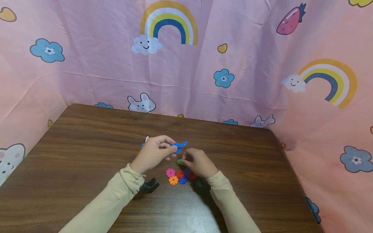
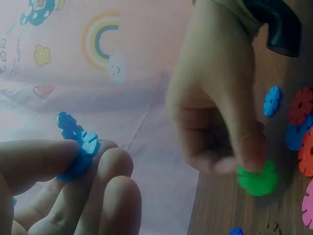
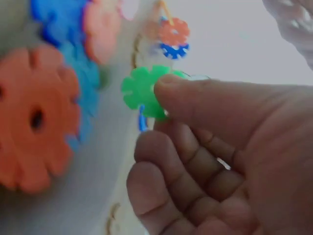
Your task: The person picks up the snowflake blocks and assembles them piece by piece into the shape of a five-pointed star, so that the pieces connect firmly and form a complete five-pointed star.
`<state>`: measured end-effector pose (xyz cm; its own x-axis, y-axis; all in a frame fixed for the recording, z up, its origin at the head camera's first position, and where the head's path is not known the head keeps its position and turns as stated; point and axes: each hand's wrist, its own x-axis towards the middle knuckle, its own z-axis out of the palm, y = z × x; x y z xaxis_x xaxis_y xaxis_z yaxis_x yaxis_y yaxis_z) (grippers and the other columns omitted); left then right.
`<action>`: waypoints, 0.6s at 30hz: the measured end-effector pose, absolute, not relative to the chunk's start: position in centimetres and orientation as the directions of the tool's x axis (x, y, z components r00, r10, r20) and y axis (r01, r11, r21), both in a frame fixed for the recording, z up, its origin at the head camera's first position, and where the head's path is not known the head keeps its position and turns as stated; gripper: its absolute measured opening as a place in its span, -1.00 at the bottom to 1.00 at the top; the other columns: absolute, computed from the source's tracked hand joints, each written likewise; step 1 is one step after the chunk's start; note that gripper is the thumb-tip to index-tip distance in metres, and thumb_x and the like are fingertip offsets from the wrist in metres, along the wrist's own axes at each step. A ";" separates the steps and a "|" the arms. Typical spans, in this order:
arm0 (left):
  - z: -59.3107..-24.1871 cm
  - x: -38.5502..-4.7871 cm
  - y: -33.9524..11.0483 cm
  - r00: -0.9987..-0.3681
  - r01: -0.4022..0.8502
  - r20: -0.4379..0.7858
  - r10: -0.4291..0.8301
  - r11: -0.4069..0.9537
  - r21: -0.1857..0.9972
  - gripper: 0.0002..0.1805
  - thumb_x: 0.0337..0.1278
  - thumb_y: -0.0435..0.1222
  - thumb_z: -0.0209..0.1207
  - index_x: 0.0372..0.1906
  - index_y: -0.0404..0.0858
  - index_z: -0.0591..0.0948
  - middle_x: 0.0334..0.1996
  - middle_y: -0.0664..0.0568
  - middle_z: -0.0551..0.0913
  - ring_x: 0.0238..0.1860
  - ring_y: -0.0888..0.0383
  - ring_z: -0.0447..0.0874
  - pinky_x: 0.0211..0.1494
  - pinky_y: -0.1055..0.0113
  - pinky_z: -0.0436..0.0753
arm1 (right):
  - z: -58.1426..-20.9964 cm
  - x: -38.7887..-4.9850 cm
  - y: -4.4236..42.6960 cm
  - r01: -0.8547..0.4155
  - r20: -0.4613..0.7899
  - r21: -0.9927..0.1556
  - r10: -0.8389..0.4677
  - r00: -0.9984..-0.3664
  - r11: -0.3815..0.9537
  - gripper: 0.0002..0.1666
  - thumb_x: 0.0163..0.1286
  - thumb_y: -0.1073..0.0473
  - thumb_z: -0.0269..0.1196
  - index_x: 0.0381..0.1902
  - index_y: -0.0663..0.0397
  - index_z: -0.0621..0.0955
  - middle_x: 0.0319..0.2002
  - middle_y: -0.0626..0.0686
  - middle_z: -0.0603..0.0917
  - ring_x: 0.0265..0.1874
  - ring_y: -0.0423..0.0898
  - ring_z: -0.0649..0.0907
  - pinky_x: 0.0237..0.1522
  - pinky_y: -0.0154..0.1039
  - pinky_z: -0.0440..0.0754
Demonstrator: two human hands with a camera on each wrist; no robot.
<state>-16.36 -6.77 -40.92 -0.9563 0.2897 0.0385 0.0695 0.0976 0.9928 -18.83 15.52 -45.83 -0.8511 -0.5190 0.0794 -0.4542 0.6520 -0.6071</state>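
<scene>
My left hand [image 1: 154,152] pinches two blue notched plastic discs [image 2: 80,159] between thumb and fingers. They are slotted together at an angle and held above the table. Just to the right, my right hand [image 1: 201,163] grips a green notched disc [image 3: 139,90] by its edge, thumb on one face. The green disc is apart from the blue pair. Below the hands lies a group of loose discs: pink [image 1: 170,172], orange [image 1: 173,180], red [image 1: 180,173] and blue [image 1: 183,180]. My right hand partly covers that group in the head view.
Behind the left hand, a white and blue piece [image 1: 147,139] is mostly hidden. In the right wrist view, an orange-red disc [image 3: 174,32] sits against a blue one. A black wrist device [image 1: 150,185] juts under the left sleeve. Patterned cloth [image 1: 175,71] surrounds the brown wooden table [image 1: 102,139].
</scene>
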 end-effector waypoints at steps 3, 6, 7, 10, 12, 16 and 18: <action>-40.9 -16.3 -6.6 -0.959 0.068 0.038 0.280 0.098 0.993 -0.81 0.40 -0.33 0.29 -0.09 -0.41 0.64 -0.28 -0.26 0.76 -0.30 0.05 0.81 -0.22 0.13 0.80 | -45.1 -18.9 16.3 -0.474 0.138 -0.613 -0.505 -0.852 0.632 -0.85 0.42 0.23 0.38 -0.32 -0.01 0.60 -0.41 -0.14 0.61 -0.45 -0.26 0.54 -0.38 -0.35 0.58; -40.9 -16.2 -6.5 -0.963 0.075 0.043 0.266 0.111 0.991 -0.81 0.41 -0.30 0.29 -0.10 -0.39 0.65 -0.26 -0.23 0.74 -0.32 0.08 0.77 -0.23 0.12 0.80 | -44.4 -19.0 17.0 -0.514 0.232 -0.628 -0.491 -0.840 0.584 -0.90 0.43 0.26 0.37 -0.29 0.02 0.63 -0.40 -0.12 0.65 -0.45 -0.25 0.56 -0.37 -0.34 0.61; -41.0 -16.2 -6.5 -0.964 0.078 0.046 0.261 0.114 0.990 -0.81 0.41 -0.29 0.29 -0.10 -0.38 0.66 -0.25 -0.24 0.73 -0.33 0.08 0.76 -0.23 0.11 0.80 | -44.2 -19.0 17.3 -0.531 0.267 -0.632 -0.485 -0.833 0.565 -0.92 0.43 0.27 0.36 -0.28 0.04 0.65 -0.40 -0.11 0.67 -0.46 -0.25 0.56 -0.39 -0.34 0.62; -41.0 -16.1 -6.5 -0.967 0.090 0.058 0.248 0.122 0.988 -0.80 0.41 -0.28 0.29 -0.11 -0.37 0.67 -0.28 -0.19 0.73 -0.35 0.07 0.73 -0.24 0.09 0.80 | -43.5 -19.0 17.8 -0.588 0.375 -0.636 -0.465 -0.802 0.500 -0.99 0.43 0.26 0.37 -0.24 0.06 0.72 -0.35 -0.05 0.76 -0.44 -0.24 0.64 -0.37 -0.32 0.67; -41.0 -16.2 -6.5 -0.968 0.091 0.060 0.242 0.118 0.989 -0.80 0.40 -0.28 0.30 -0.12 -0.38 0.67 -0.31 -0.14 0.74 -0.35 0.07 0.73 -0.24 0.08 0.80 | -43.1 -18.9 17.9 -0.629 0.446 -0.619 -0.449 -0.774 0.470 -0.96 0.42 0.28 0.38 -0.21 0.07 0.76 -0.30 -0.02 0.80 -0.41 -0.22 0.70 -0.35 -0.33 0.71; -40.8 -16.2 -6.4 -0.969 0.077 0.054 0.241 0.087 0.993 -0.80 0.40 -0.29 0.30 -0.13 -0.40 0.66 -0.35 -0.10 0.76 -0.36 0.07 0.75 -0.24 0.07 0.80 | -42.5 -18.9 17.9 -0.703 0.557 -0.561 -0.429 -0.711 0.436 -0.90 0.34 0.35 0.43 -0.20 0.10 0.78 -0.27 0.01 0.82 -0.38 -0.18 0.76 -0.37 -0.36 0.73; -40.8 -16.2 -6.4 -0.968 0.069 0.050 0.246 0.066 0.995 -0.80 0.40 -0.30 0.29 -0.13 -0.41 0.65 -0.35 -0.10 0.77 -0.37 0.07 0.76 -0.25 0.09 0.80 | -42.3 -18.8 17.8 -0.732 0.593 -0.537 -0.430 -0.681 0.419 -0.88 0.30 0.39 0.44 -0.22 0.14 0.78 -0.29 0.03 0.82 -0.40 -0.19 0.76 -0.39 -0.38 0.72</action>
<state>-16.19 -6.37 -40.75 -0.9680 0.2460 0.0505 0.0687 0.0659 0.9955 -18.77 17.82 -42.30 -0.6808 -0.4298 0.5930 -0.7322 0.4191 -0.5368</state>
